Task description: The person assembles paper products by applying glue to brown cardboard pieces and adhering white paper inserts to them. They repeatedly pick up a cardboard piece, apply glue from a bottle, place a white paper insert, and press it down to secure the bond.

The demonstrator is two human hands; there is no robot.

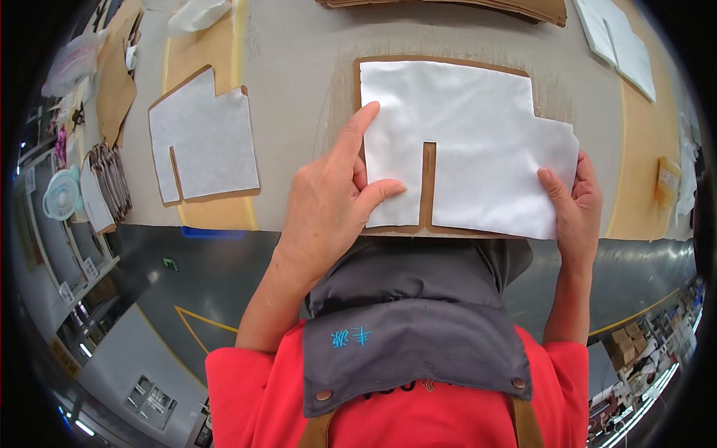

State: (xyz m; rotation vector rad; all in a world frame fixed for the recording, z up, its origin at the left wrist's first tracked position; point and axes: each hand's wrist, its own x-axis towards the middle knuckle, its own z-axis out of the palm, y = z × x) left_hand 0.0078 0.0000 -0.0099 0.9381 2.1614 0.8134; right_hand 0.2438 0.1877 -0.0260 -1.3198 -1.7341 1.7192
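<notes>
A large white sheet [478, 97] with a slot at its near edge and a stepped right corner lies over a brown piece [428, 183] of like outline, whose rim shows along the far and left sides. My left hand [325, 194] is at the sheet's left side, the index finger along the edge and the thumb on top; its other fingers are mostly hidden. Around the right edge my right hand [576, 205] is closed, thumb on the white face and fingers at the side and underneath.
A smaller white slotted piece with brown edges [209, 142] lies to the left. More white pieces [624, 52] lie at the far right. Brown sheets [448, 4] are stacked at the far edge. Several pieces hang [112, 183] beside the table's left end, near a pale round fan [63, 194].
</notes>
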